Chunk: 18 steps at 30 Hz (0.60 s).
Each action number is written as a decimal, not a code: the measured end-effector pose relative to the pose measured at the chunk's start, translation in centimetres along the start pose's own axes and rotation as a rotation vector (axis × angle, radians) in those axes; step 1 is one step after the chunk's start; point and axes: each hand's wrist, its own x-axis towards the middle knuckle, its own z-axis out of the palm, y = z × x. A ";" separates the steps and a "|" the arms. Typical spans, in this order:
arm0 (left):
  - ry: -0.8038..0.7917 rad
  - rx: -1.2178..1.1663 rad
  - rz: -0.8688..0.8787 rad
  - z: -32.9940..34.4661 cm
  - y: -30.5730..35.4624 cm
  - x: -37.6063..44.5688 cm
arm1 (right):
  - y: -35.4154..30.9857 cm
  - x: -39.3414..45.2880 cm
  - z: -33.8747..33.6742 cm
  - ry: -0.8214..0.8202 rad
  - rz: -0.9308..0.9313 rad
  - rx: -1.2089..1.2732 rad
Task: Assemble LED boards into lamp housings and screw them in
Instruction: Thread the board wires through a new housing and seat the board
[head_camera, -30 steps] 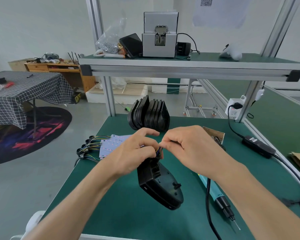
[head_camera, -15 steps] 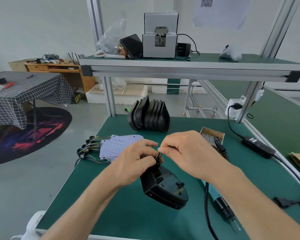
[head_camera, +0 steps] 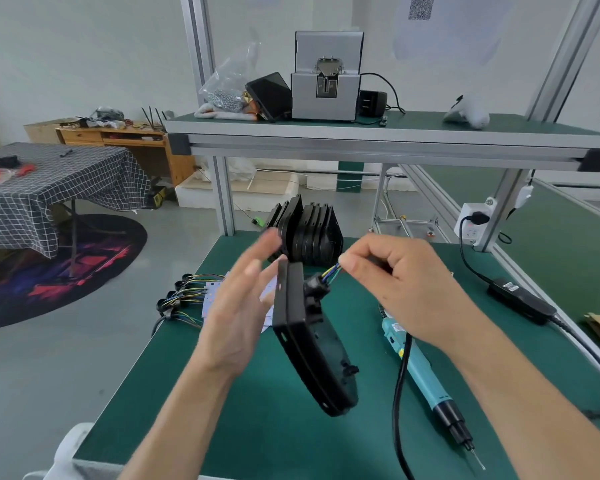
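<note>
A black lamp housing [head_camera: 312,344] hangs edge-on above the green bench, its narrow end pointing down. Coloured wires [head_camera: 331,271] come out of the black gland at its top. My right hand [head_camera: 402,289] pinches these wires between thumb and forefinger. My left hand [head_camera: 236,313] is blurred, fingers spread, just left of the housing's flat face; whether it touches I cannot tell. White LED boards [head_camera: 215,289] lie on the bench behind my left hand, partly hidden by it.
A row of black housings [head_camera: 312,233] stands at the back of the bench. Wired glands [head_camera: 181,296] lie at the left edge. A teal electric screwdriver [head_camera: 426,379] with its cord lies to the right. The shelf beam [head_camera: 361,147] overhangs, carrying a screw feeder [head_camera: 326,81].
My left hand has let go of the housing and opened. The housing has turned edge-on and now hangs from the wires in my right hand, which has lifted slightly.
</note>
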 end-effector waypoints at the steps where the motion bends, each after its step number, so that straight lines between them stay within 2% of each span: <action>1: 0.025 -0.102 0.029 0.1 -0.7 -0.6 | 0.0 0.0 -0.2 0.016 0.006 0.043; 2: 0.023 -0.124 0.050 0.5 -1.4 -1.2 | 0.1 0.0 -0.2 0.033 0.012 0.074; 5: -0.031 0.033 0.114 3.0 -3.0 -2.7 | 0.5 -0.1 0.2 0.080 0.048 0.181; 9: 0.043 0.156 0.149 5.2 -3.6 -2.6 | 1.1 -0.4 0.0 0.082 0.114 0.317; 12: 0.093 0.164 0.193 5.6 -3.5 -2.3 | 1.3 -0.7 -1.0 0.051 0.083 0.198; 18: 0.164 0.142 0.119 5.6 -3.4 -2.2 | 1.1 -1.9 -0.2 -0.037 -0.006 0.044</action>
